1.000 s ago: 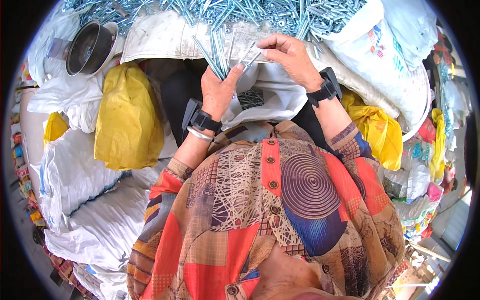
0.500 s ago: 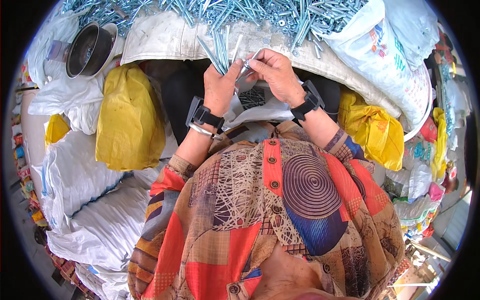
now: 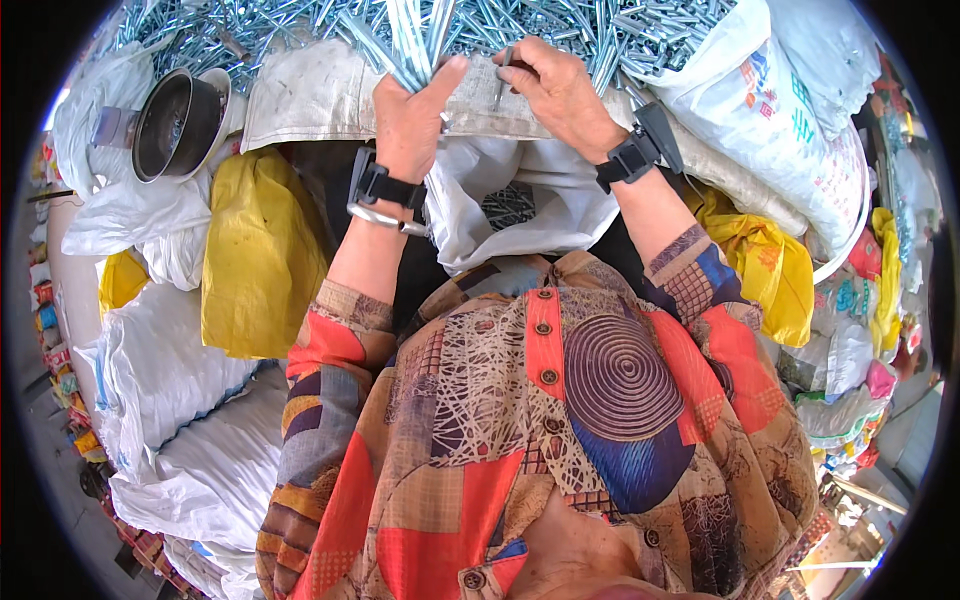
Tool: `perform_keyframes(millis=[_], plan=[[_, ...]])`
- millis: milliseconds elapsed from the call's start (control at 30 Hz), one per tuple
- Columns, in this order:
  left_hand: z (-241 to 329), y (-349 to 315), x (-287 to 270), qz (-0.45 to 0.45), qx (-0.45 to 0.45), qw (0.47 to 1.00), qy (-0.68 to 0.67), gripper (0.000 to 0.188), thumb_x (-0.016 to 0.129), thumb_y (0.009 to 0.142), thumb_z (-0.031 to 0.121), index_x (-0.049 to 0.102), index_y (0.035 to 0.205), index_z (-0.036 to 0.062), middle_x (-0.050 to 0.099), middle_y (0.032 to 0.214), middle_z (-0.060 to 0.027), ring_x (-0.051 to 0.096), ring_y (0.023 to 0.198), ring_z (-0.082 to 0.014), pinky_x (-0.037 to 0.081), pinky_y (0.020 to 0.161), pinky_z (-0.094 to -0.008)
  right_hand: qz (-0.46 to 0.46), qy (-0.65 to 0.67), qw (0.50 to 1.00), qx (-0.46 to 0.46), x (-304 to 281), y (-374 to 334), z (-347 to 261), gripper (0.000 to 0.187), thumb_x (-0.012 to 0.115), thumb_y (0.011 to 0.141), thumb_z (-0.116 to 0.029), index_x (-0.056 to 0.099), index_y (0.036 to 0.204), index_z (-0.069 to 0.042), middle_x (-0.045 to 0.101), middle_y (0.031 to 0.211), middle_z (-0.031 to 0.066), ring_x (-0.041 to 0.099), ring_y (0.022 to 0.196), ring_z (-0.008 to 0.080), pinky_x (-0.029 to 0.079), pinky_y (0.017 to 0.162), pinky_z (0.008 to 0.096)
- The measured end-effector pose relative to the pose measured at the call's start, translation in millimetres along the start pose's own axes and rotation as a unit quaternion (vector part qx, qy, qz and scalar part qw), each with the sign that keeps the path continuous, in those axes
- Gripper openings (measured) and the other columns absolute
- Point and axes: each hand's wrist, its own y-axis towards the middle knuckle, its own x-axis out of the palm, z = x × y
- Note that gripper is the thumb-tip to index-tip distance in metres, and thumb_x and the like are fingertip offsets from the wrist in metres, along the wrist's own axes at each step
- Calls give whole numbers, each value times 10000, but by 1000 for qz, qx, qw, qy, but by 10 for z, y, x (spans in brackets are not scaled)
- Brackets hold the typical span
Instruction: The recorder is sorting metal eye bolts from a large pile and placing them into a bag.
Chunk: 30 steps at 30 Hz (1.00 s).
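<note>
My left hand is closed around the lower end of a bundle of long silvery metal rods, which fan out upward over the pile. To its right, my right hand pinches a single thin metal rod between thumb and fingers. That rod stands nearly upright over the pale cloth edge, apart from the bundle. Beyond both hands spreads a heap of similar rods and small metal parts. Below them, between my forearms, a white sack gapes, with metal rods inside it.
A whitish cloth covers the work surface's near edge. At the left stand a dark round pan and a yellow bag; white sacks lie below. At the right are a large printed white sack and another yellow bag.
Both hands have moved up and forward, away from my body, and farther apart. The left carries the rod bundle over the heap. More of the white sack's opening shows now.
</note>
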Motion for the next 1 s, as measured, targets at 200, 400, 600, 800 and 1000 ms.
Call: perform_keyframes(millis=[200, 400, 600, 800, 1000], plan=[[6, 172, 191, -140, 91, 986, 23, 194, 766, 862, 152, 721, 1018, 45, 679, 884, 22, 572, 769, -49, 459, 669, -219, 2, -83, 992, -97, 152, 16, 22, 192, 653, 889, -48, 599, 1063, 13, 651, 892, 168, 662, 789, 300, 513, 678, 359], [74, 184, 157, -122, 130, 968, 175, 258, 739, 869, 237, 707, 923, -13, 712, 792, -59, 630, 708, -92, 526, 656, -278, -22, -26, 999, -28, 184, -75, 139, 204, 667, 890, -132, 628, 1039, 3, 632, 889, 195, 639, 828, 375, 509, 708, 423], [77, 187, 154, -112, 164, 955, 219, 297, 746, 855, 274, 702, 949, -4, 721, 769, -93, 658, 664, -142, 526, 634, -297, -25, -108, 994, 19, 284, -36, 162, 299, 762, 814, -257, 650, 982, -36, 631, 855, 139, 635, 785, 351, 512, 697, 428], [-14, 238, 265, -95, 178, 943, 265, 249, 746, 878, 255, 719, 953, 19, 699, 787, -32, 580, 677, -78, 498, 626, -270, 19, -160, 985, 67, 537, 52, 309, 329, 772, 763, -207, 650, 1036, -69, 670, 929, 150, 652, 876, 368, 532, 770, 434], [-108, 329, 145, -86, 191, 943, 259, 356, 769, 829, 339, 691, 953, 15, 708, 747, -116, 660, 654, -215, 521, 634, -346, 36, 14, 998, 48, 264, -233, 153, 493, 711, 867, -199, 563, 1297, -9, 713, 998, 174, 690, 969, 305, 532, 854, 402]])
